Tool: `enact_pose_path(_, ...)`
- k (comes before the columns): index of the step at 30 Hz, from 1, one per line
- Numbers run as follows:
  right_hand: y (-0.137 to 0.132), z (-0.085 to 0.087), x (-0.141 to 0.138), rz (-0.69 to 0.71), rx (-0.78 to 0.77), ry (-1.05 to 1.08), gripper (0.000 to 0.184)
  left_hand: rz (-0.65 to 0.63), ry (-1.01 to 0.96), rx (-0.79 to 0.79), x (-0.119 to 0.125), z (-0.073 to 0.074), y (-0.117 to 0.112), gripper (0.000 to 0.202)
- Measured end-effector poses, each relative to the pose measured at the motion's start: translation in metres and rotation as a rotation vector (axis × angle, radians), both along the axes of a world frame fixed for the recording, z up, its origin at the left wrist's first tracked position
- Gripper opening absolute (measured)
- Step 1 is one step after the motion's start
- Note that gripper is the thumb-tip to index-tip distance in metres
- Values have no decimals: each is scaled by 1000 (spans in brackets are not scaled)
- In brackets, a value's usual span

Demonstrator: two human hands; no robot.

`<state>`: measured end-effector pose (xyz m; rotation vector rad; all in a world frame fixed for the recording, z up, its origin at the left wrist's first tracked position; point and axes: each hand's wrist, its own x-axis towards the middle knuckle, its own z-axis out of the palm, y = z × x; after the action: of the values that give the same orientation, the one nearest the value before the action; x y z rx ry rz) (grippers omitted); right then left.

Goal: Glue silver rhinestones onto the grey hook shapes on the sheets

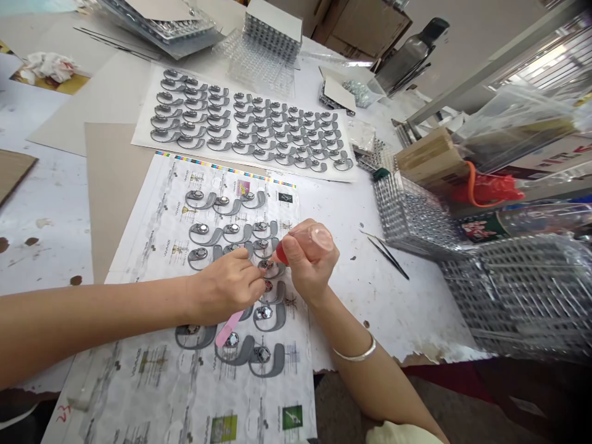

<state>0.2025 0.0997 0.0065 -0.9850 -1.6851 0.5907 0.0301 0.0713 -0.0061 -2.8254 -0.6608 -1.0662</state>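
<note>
My right hand is closed around a small pinkish squeeze bottle with a red tip pointing down at a grey hook-shaped piece. My left hand is closed in a pinch beside that same piece and holds a pink flat stick that sticks out below the hand. Several grey hook-shaped pieces with shiny round centres lie in rows on a printed paper sheet under both hands.
A white sheet farther back carries many more grey pieces. Black tweezers lie right of my hand. Clear plastic blister trays are stacked at the right, more at the back. A dark bottle stands behind. Cardboard lies under the paper.
</note>
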Motion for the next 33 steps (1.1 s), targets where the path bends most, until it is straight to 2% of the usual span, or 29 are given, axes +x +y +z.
enact_pose_path(6,2,0,1,-60,-18,128,26,-5,1,8,0,1,0,26)
enact_pose_path(10,3,1,0,-49,-52,90,33,-4,0,5,-1,3,0,27)
enact_pose_path(19,1,0,-1,-39,-163,110,28,-20,-13,-15,-1,2,0,27)
enact_pose_path(33,3,0,-1,-82,-46,45,31,-11,9,-14,-1,0,0,27)
